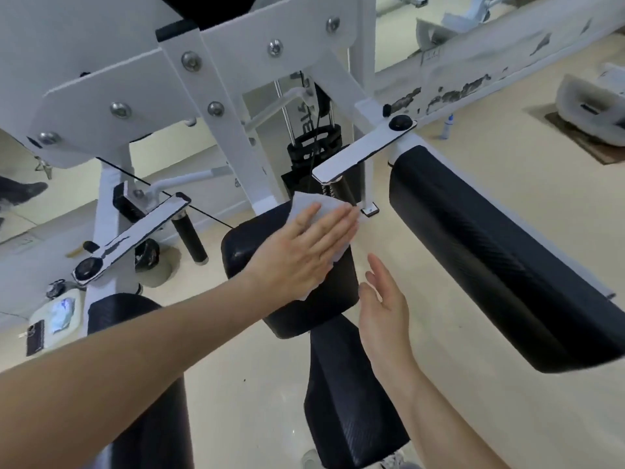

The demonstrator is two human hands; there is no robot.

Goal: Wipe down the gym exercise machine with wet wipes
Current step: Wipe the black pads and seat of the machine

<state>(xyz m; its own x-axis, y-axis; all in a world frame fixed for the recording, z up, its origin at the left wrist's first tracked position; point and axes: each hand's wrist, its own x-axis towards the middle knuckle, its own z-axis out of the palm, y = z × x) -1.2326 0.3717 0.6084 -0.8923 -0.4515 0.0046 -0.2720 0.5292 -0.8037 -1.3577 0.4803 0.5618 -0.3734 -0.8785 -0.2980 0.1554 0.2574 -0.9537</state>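
Observation:
A white-framed gym machine (pixel 216 79) with black padding fills the view. Its small black chest pad (pixel 314 299) sits in the middle. My left hand (pixel 301 245) lies flat, fingers straight, and presses a white wet wipe (pixel 311 203) onto the top of that pad. My right hand (pixel 382 299) hovers open just right of the pad, fingers straight, holding nothing. Below the pad runs the black seat (pixel 348 411).
A long black arm pad (pixel 500 252) stretches along the right, another black pad (pixel 128 309) lies at lower left. A wipes packet (pixel 62 313) lies on the floor at left. The weight stack (pixel 314 147) stands behind. Beige floor shows between the pads.

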